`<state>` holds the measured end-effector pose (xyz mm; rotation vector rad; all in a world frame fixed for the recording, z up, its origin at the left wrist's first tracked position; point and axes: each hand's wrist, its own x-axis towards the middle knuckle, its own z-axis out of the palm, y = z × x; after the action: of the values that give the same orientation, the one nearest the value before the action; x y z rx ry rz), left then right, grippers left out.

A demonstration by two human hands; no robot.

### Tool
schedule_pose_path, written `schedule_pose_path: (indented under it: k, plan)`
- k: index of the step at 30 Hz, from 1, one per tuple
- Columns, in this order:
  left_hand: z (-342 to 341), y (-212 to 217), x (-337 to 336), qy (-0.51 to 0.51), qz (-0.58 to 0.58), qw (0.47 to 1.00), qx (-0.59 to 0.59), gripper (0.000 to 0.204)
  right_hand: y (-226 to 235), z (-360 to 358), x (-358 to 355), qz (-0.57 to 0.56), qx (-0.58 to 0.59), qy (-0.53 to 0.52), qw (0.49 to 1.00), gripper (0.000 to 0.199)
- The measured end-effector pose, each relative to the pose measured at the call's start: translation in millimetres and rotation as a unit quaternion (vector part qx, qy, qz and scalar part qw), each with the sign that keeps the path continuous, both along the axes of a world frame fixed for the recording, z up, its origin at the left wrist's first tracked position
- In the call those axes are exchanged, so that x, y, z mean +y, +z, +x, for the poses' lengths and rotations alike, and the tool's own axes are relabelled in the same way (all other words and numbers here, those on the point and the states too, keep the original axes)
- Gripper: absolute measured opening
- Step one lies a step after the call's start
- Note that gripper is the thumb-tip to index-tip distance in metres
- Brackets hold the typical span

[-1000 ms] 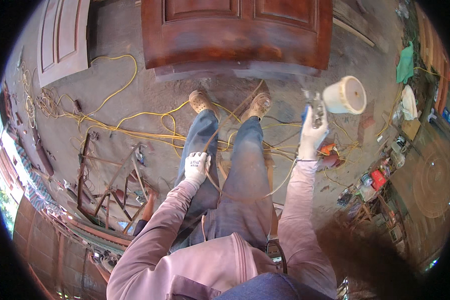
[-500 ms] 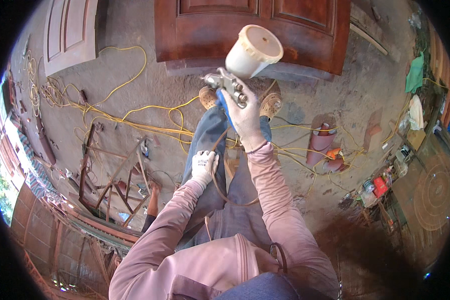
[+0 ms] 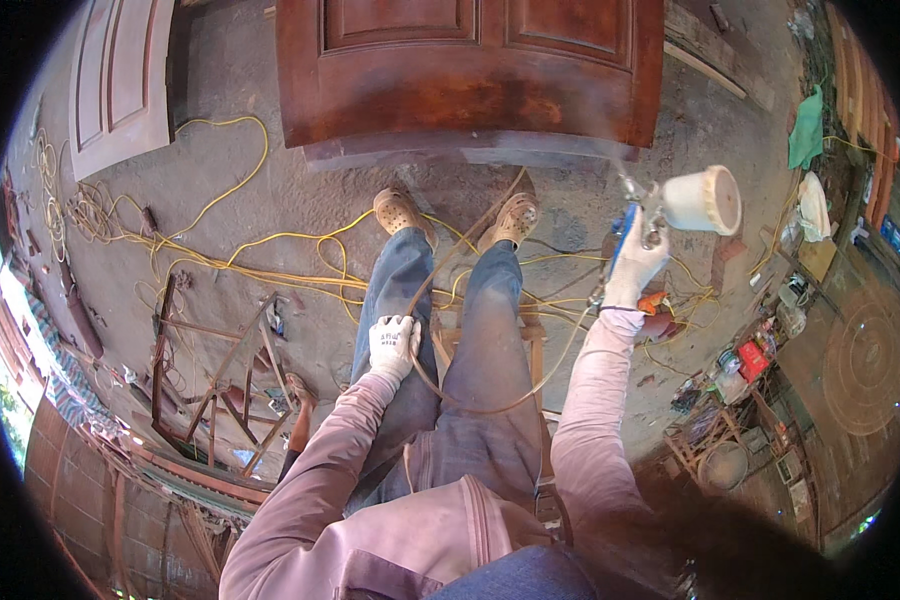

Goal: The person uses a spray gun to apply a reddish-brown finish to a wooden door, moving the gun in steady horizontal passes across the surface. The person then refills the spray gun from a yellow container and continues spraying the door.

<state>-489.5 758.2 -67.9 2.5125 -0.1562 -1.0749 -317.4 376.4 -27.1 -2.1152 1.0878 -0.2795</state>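
In my gloved right hand [image 3: 634, 268] is a spray gun [image 3: 652, 215] with a white cup [image 3: 703, 201] tilted out to the right. Pale mist leaves its nozzle toward the lower right corner of a reddish-brown panelled door [image 3: 470, 95], whose lower edge is pale grey. My left hand [image 3: 394, 343], also gloved, rests over my left thigh with its fingers curled round a thin brown hose [image 3: 490, 411]. From there the hose loops across my lap and rises to the gun. The grip of the left fingers is partly hidden.
Yellow cords [image 3: 260, 268] run across the floor past my feet. A pale panelled door [image 3: 122, 80] stands at the far left, and a metal frame [image 3: 215, 385] lies nearer. Another person's leg [image 3: 301, 425] shows beside it. Clutter with a red container [image 3: 752, 360] lines the right.
My right hand has swung right and slightly down with the spray gun, and mist now shows at the nozzle. My left hand stays on my thigh. The view has shifted slightly.
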Motion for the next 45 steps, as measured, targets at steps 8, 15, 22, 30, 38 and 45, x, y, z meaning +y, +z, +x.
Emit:
schedule_pose_path:
  k: [8,15,22,30,38,45]
  plan:
    - [-6.4,-5.4,-0.6,-0.005,0.018,1.000,0.017,0.015,-0.8,17.0,12.0,-0.168,-0.035,0.083,0.982,0.037]
    - [-4.1,-3.2,2.3,0.006,0.008,1.000,0.018,0.016,-4.6,38.9,148.3,0.095,-0.039,0.218,0.971,0.037]
    - [-8.6,-4.3,5.8,0.019,0.015,1.000,0.019,0.017,-10.9,78.1,248.7,0.392,-0.060,0.268,0.878,0.039]
    - [-10.0,-7.0,4.9,0.014,0.019,0.999,0.027,0.015,-34.5,85.7,181.4,0.262,-0.054,0.198,0.943,0.037]
    - [-7.6,-7.1,-1.4,0.011,0.018,1.000,0.011,0.016,-17.4,60.4,34.2,0.081,-0.043,0.059,0.994,0.033]
    - [-3.1,-5.2,-7.6,0.014,0.021,1.000,0.012,0.015,-13.0,57.0,-24.8,-0.174,-0.059,0.066,0.981,0.037]
